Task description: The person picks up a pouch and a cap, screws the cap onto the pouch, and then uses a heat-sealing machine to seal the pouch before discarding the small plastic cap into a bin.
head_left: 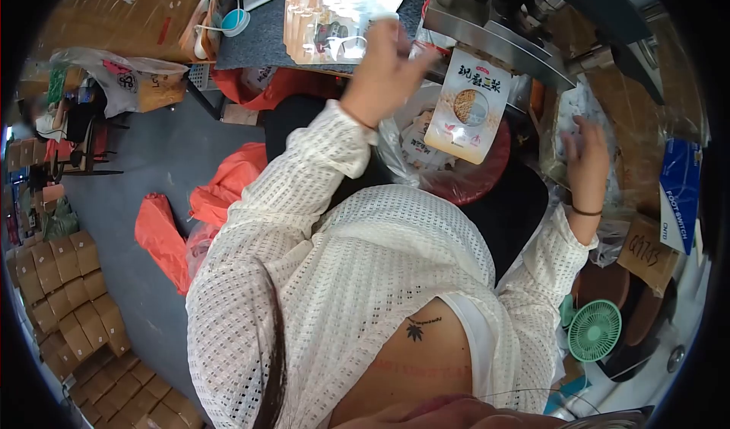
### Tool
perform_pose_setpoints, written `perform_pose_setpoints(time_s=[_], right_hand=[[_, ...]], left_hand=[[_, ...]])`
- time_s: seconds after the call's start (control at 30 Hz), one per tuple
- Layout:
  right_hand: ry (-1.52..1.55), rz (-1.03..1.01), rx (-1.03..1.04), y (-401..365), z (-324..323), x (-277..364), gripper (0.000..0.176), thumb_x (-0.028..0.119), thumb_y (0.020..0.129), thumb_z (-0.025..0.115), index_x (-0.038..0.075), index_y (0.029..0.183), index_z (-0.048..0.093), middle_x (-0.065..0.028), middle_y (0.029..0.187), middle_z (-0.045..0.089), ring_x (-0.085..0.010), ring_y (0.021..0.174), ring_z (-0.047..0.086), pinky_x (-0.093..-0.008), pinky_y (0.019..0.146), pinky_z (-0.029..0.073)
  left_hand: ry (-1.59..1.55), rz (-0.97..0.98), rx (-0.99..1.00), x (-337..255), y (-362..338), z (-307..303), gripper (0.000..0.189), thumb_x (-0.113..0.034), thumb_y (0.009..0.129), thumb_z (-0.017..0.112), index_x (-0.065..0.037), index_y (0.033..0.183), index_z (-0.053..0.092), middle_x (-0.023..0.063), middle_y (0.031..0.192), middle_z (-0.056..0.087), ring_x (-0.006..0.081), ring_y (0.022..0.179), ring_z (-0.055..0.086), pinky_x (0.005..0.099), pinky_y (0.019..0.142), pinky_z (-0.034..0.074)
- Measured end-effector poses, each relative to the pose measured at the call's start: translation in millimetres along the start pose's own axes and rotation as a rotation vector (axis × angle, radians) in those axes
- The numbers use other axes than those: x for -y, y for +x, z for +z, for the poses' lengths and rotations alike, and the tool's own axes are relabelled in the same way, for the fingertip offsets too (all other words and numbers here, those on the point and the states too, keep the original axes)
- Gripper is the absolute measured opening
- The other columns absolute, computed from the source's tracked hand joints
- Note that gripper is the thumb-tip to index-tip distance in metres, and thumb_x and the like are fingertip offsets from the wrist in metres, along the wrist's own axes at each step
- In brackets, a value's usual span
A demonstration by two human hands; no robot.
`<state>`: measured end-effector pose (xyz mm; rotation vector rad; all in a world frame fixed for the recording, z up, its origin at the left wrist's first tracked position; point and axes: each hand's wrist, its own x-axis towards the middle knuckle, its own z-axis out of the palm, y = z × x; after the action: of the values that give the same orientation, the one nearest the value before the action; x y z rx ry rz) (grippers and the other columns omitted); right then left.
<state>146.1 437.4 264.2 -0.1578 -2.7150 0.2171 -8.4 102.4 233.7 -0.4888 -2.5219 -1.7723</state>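
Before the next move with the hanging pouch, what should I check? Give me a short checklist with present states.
1. Beige printed pouch with clear window upright, top at the grey metal machine: ok.
2. Left hand grip at the stack of empty pouches: blurred, cannot tell.
3. Right hand free, fingers spread: ok.
4. Pouch top sealed: cannot tell.
5. Red plastic bag lying below the pouch: ok.

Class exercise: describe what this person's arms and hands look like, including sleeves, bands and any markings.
Both arms are covered by long white open-knit sleeves with a grid of small holes, ending at the wrists. The left hand and right hand are bare, without gloves. Each wrist carries a thin dark band.
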Motion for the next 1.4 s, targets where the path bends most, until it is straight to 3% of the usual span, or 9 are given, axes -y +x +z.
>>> perform_pose_setpoints(time_s=[0.03,0.2,0.37,0.47,0.77,1.03,1.23,1.27,1.4], right_hand=[[0.024,0.002,0.046,1,-5,5,0.016,0.008,0.092,0.069,0.001,0.108,0.069,-0.0200,0.102,0.065,-0.0433,0.093,0.063,-0.0461,0.079,0.051],[0.018,-0.016,-0.024,3,8,-3,0.020,0.007,0.093,0.069,0.002,0.111,0.068,-0.0200,0.104,0.066,-0.0425,0.094,0.064,-0.0462,0.080,0.051],[0.056,0.090,-0.141,-2,9,-8,0.028,0.006,0.091,0.071,0.003,0.118,0.067,-0.0197,0.111,0.068,-0.0409,0.099,0.066,-0.0440,0.084,0.052],[0.143,0.031,-0.094,2,4,10,0.029,0.005,0.089,0.072,0.004,0.118,0.067,-0.0196,0.110,0.069,-0.0395,0.099,0.067,-0.0424,0.085,0.053],[0.097,-0.108,-0.158,10,3,7,0.025,0.006,0.086,0.075,0.008,0.111,0.071,-0.0120,0.106,0.070,-0.0352,0.096,0.066,-0.0419,0.080,0.052],[-0.110,-0.209,-0.266,14,2,7,0.027,0.006,0.086,0.073,0.009,0.113,0.072,-0.0126,0.107,0.069,-0.0373,0.096,0.062,-0.0442,0.085,0.049],[0.568,-0.114,-0.097,-6,-22,72,0.018,0.002,0.097,0.063,0.002,0.113,0.070,-0.0113,0.106,0.072,-0.0253,0.096,0.066,-0.0346,0.086,0.050],[0.960,0.128,0.005,-18,-16,91,0.015,0.003,0.100,0.062,0.000,0.112,0.070,-0.0075,0.105,0.072,-0.0162,0.098,0.066,-0.0296,0.086,0.050],[0.987,0.186,0.038,-22,0,106,0.012,0.005,0.101,0.062,0.000,0.105,0.071,-0.0061,0.096,0.072,-0.0154,0.087,0.065,-0.0292,0.077,0.050]], left_hand=[[0.414,0.308,-0.213,12,7,-16,0.060,-0.025,0.091,0.079,0.003,0.138,0.053,0.0212,0.121,0.065,0.0298,0.108,0.067,0.0403,0.091,0.053],[1.010,0.721,0.003,56,-6,-55,0.045,-0.014,0.091,0.071,-0.005,0.134,0.062,0.0180,0.123,0.063,0.0380,0.111,0.063,0.0459,0.090,0.051],[0.121,0.058,0.232,18,-22,-58,0.018,-0.007,0.091,0.069,-0.001,0.108,0.074,0.0161,0.087,0.074,0.0275,0.076,0.069,0.0342,0.072,0.053],[0.046,0.091,0.312,16,-30,-42,0.016,-0.012,0.097,0.070,0.001,0.106,0.075,0.0035,0.080,0.070,0.0078,0.072,0.059,0.0265,0.068,0.049],[-0.247,-0.039,0.625,8,-57,6,0.030,-0.020,0.106,0.059,0.004,0.120,0.070,0.0116,0.097,0.076,0.0143,0.078,0.068,0.0292,0.074,0.055],[-0.296,-0.235,0.701,-10,-64,21,0.020,-0.013,0.092,0.079,0.005,0.102,0.075,0.0039,0.088,0.074,0.0063,0.074,0.063,0.0248,0.070,0.052],[-0.184,-0.082,0.678,-16,-67,25,0.018,-0.010,0.087,0.083,0.003,0.098,0.076,0.0048,0.082,0.072,0.0048,0.073,0.062,0.0238,0.067,0.051],[-0.186,-0.063,0.681,-15,-68,27,0.017,-0.010,0.087,0.083,0.002,0.097,0.076,0.0050,0.081,0.072,0.0048,0.073,0.062,0.0237,0.067,0.051],[-0.216,-0.174,0.765,-23,-69,29,0.019,-0.014,0.093,0.078,0.002,0.102,0.076,0.0046,0.086,0.074,0.0063,0.076,0.065,0.0245,0.070,0.053]])
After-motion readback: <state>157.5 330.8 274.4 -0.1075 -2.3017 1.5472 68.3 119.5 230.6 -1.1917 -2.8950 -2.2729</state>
